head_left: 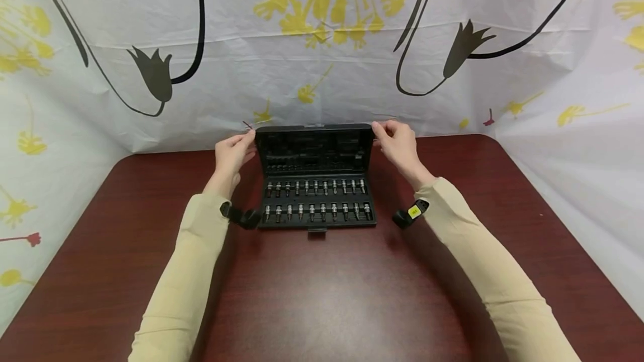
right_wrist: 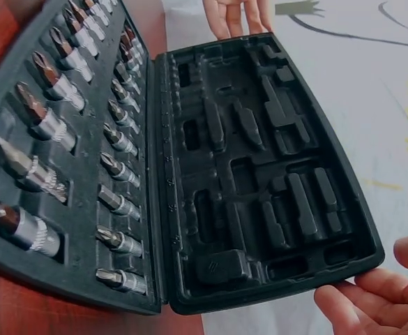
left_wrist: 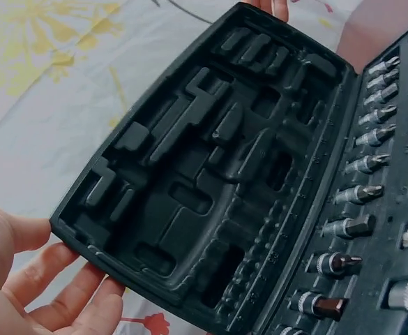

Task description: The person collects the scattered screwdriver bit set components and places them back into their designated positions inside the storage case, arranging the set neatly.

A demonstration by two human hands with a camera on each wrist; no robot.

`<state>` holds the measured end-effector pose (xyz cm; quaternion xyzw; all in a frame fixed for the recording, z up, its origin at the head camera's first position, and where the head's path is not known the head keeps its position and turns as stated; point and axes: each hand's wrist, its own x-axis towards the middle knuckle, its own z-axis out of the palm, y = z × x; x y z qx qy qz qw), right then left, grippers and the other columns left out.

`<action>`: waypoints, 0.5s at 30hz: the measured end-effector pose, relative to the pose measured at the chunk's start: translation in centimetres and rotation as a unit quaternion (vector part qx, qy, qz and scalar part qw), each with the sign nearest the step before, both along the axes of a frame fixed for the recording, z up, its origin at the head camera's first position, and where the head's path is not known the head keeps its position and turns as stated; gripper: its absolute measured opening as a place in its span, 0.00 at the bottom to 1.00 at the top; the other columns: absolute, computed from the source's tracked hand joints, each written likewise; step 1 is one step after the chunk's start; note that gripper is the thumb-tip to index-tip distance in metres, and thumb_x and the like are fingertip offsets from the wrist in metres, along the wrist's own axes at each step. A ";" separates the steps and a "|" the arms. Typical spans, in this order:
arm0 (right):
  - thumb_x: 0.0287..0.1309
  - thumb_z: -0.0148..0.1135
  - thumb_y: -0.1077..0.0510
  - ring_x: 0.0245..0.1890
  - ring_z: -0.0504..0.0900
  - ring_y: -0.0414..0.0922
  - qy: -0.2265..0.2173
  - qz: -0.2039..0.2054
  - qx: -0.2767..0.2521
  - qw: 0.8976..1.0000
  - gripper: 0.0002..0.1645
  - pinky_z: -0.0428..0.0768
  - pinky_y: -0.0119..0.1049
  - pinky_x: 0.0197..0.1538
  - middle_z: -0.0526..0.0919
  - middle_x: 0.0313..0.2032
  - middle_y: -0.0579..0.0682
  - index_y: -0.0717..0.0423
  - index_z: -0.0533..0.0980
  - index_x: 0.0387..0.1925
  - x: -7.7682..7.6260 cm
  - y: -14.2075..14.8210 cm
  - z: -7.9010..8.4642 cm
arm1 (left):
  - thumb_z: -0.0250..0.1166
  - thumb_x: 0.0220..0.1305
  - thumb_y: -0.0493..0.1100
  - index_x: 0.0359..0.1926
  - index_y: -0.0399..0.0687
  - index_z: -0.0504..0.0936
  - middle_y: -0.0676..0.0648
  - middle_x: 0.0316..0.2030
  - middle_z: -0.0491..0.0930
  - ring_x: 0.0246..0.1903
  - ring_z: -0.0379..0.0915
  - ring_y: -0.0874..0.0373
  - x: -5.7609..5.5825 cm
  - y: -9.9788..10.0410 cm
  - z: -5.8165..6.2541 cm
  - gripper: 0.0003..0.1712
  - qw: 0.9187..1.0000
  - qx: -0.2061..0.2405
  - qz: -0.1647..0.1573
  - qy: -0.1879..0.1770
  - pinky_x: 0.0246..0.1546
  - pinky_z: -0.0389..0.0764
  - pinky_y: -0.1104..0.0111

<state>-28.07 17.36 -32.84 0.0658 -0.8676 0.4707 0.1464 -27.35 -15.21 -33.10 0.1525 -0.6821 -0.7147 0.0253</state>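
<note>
A black case [head_left: 317,200] of bit sockets lies on the table, its lid [head_left: 314,149] raised up at the back. Two rows of bit sockets [head_left: 322,212] sit in the base, with steel collars and dark tips. My left hand [head_left: 232,155] holds the lid's upper left corner, thumb at the rim and fingers [left_wrist: 57,279] along the side edge. At the opposite upper corner, my right hand [head_left: 399,141] grips the lid, its fingers [right_wrist: 371,300] against the side edge. Moulded recesses inside the lid [left_wrist: 190,167] hold no tools.
The case stands near the back edge of a dark red-brown table [head_left: 322,295]. Behind it hangs a white cloth [head_left: 226,99] printed with yellow and grey flowers. A latch tab [head_left: 317,230] sticks out at the front of the case. Black wrist cameras [head_left: 241,215] are strapped over both sleeves.
</note>
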 end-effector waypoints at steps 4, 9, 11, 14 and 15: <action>0.66 0.53 0.50 0.18 0.75 0.26 0.019 -0.007 0.008 1.000 0.22 0.73 0.27 0.25 0.82 0.28 0.59 0.66 0.78 0.31 0.7 0.0 0.0 | 0.61 0.64 0.49 0.56 0.37 0.74 0.51 0.43 0.74 0.50 0.73 0.54 1.0 -0.4 0.1 0.25 1.000 0.003 -0.017 -0.009 0.55 0.70 0.65; 0.64 0.56 0.52 0.15 0.75 0.31 0.036 -0.002 0.009 0.999 0.21 0.73 0.27 0.23 0.80 0.21 0.53 0.66 0.78 0.26 1.3 0.3 -0.1 | 0.61 0.64 0.49 0.59 0.39 0.73 0.45 0.58 0.70 0.57 0.69 0.52 2.0 -0.7 0.1 0.27 0.999 0.005 -0.035 -0.017 0.54 0.70 0.68; 0.63 0.57 0.52 0.15 0.75 0.33 0.033 0.003 0.006 0.999 0.20 0.74 0.28 0.23 0.79 0.21 0.52 0.66 0.78 0.26 1.6 0.4 -0.1 | 0.60 0.64 0.49 0.59 0.39 0.73 0.44 0.61 0.67 0.58 0.68 0.52 2.3 -0.9 0.1 0.27 0.999 0.001 -0.042 -0.016 0.54 0.71 0.69; 0.63 0.58 0.51 0.16 0.76 0.34 0.020 0.009 0.003 1.000 0.20 0.76 0.30 0.25 0.79 0.22 0.52 0.66 0.78 0.27 1.9 0.6 -0.1 | 0.60 0.65 0.47 0.60 0.38 0.72 0.44 0.62 0.66 0.59 0.68 0.52 2.7 -1.1 0.0 0.26 0.998 -0.003 -0.053 -0.014 0.54 0.70 0.69; 0.63 0.58 0.51 0.16 0.76 0.35 0.014 0.010 0.002 1.000 0.20 0.76 0.30 0.26 0.79 0.23 0.53 0.66 0.78 0.27 2.0 0.7 -0.1 | 0.60 0.65 0.47 0.60 0.38 0.72 0.44 0.62 0.66 0.59 0.68 0.52 2.8 -1.2 0.0 0.26 0.998 -0.004 -0.057 -0.014 0.54 0.70 0.68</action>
